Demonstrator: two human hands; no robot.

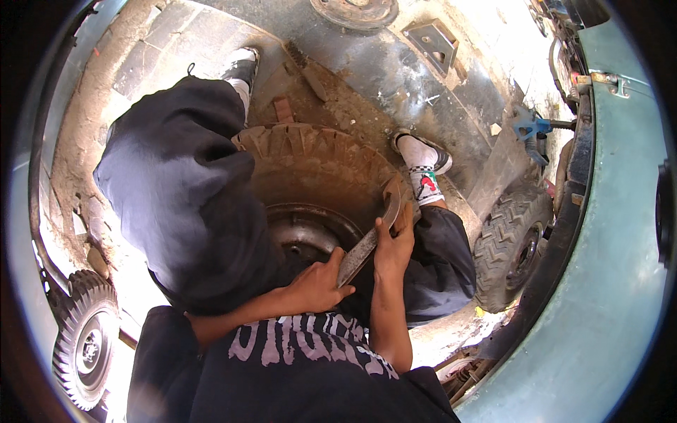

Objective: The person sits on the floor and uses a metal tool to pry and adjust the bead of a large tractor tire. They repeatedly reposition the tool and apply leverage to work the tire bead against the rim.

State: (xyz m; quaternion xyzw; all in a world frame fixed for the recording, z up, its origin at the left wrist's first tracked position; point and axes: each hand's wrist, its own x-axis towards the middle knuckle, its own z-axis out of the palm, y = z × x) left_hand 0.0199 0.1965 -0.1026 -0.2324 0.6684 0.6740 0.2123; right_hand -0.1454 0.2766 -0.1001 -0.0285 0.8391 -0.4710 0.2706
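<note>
A long, flat grey metal tool (360,254) with a curved, brownish upper end lies slantwise in front of my body; its exact kind is unclear. My left hand (316,285) is closed around its lower end, near my shirt. Further up, my right hand (395,243) grips the same tool close to the curve. Below it, between my legs, is a big worn tire (310,162) with chunky tread, dusty brown. Its metal rim (307,229) shows partly, the rest hidden by my leg and arms. The tool's curved end is over the tire's right side; contact cannot be made out.
A flat metal bar (307,70) and a reddish block (283,110) lie beyond the tire. Farther off are a round metal part (356,8) and a triangular metal bracket (431,46). Vehicle wheels (513,247) flank me, with a pale green body panel (606,233) at right.
</note>
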